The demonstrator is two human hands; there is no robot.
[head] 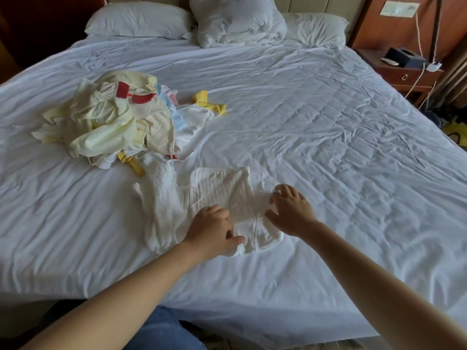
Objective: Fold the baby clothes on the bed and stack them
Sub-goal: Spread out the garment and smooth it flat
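At the near middle of the bed: baby garment, laid flat. On the near left part of the garment: left hand. On the right edge of the garment: right hand. Behind and left of the garment, touching its far left corner: pile of clothes. Along the head of the bed, from left to right: pillow, bundled duvet, second pillow. Right of the bed, beside its far corner: nightstand. On the nightstand: tissue box.
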